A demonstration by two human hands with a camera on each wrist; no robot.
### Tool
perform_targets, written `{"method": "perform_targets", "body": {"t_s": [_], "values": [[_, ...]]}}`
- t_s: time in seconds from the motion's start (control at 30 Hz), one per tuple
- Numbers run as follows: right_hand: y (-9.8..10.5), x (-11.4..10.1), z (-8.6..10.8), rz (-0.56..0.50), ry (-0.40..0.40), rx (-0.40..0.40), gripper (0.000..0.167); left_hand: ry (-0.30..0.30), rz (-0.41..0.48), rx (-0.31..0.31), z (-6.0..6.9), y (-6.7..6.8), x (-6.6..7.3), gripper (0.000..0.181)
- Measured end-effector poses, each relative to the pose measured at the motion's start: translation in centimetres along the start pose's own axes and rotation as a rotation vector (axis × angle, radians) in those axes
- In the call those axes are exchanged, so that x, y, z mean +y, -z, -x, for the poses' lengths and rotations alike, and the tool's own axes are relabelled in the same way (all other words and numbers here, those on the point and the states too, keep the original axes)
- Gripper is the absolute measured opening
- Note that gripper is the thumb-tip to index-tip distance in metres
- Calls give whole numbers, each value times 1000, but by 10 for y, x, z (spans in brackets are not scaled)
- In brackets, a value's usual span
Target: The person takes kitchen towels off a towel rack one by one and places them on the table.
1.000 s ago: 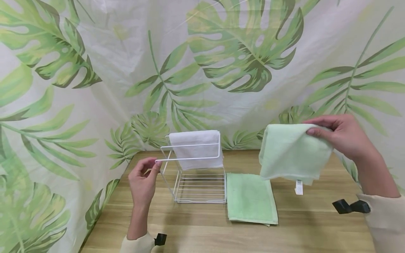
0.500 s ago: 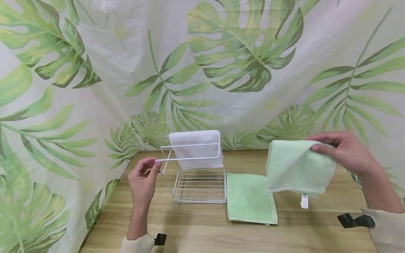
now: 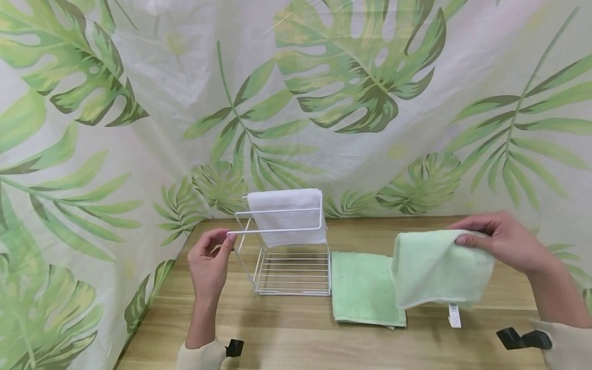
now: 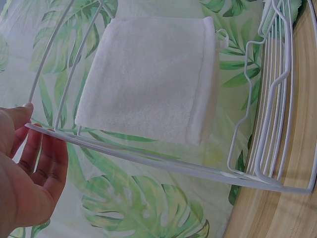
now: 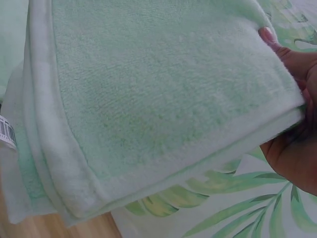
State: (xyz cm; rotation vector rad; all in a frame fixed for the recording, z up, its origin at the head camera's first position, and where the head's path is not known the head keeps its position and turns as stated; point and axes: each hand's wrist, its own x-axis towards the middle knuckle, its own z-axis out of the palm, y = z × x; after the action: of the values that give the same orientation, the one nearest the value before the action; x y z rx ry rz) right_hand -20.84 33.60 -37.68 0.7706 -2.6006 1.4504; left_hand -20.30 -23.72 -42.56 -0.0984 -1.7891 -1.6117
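My left hand (image 3: 210,264) pinches the front left corner of a white wire rack (image 3: 293,293) between thumb and fingers. Over the rack's rear bar hangs a folded white towel (image 3: 289,218); the left wrist view shows the same towel (image 4: 148,79) beyond the wires. In my right hand (image 3: 504,244) is a folded light green towel (image 3: 441,270), gripped by its upper right corner and hanging above the table. A white label dangles from its lower edge. Another green towel (image 3: 365,288) lies flat, folded, just right of the rack, its right side partly covered by the held towel.
The wooden table (image 3: 296,344) carries the rack and the flat towel. A leaf-printed curtain (image 3: 324,103) rises behind it and on the left side. Black clips sit at both sleeve cuffs.
My right hand has come down and slightly to the right with the green towel, which now overlaps the flat towel in the head view. The left hand keeps its hold on the rack.
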Motion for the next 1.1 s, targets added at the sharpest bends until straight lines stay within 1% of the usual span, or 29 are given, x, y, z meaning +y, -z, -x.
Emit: {"method": "perform_targets", "body": {"t_s": [0.33,0.43,0.6,0.7,0.77,0.83,0.93,1.03,1.1], "values": [[-5,15,23,-38,83,-30,34,10,5,-5,0,-1,0,17],[-6,18,29,-73,99,-59,36,17,-1,-1,0,-1,-1,16],[-10,25,37,-173,124,-134,41,24,-6,2,0,-1,-2,16],[-13,29,41,-249,115,-182,42,24,-5,2,0,-1,-2,17],[-15,33,42,-303,129,-224,43,24,-8,2,0,0,-2,18],[-17,36,44,-323,117,-243,43,25,-10,3,0,0,-2,18],[-21,44,45,-316,134,-249,43,27,-11,3,0,0,-1,18],[-26,49,46,-231,99,-205,38,26,-12,2,0,0,-1,18],[-29,50,45,-152,45,-168,32,27,-12,0,1,0,-1,18]]}}
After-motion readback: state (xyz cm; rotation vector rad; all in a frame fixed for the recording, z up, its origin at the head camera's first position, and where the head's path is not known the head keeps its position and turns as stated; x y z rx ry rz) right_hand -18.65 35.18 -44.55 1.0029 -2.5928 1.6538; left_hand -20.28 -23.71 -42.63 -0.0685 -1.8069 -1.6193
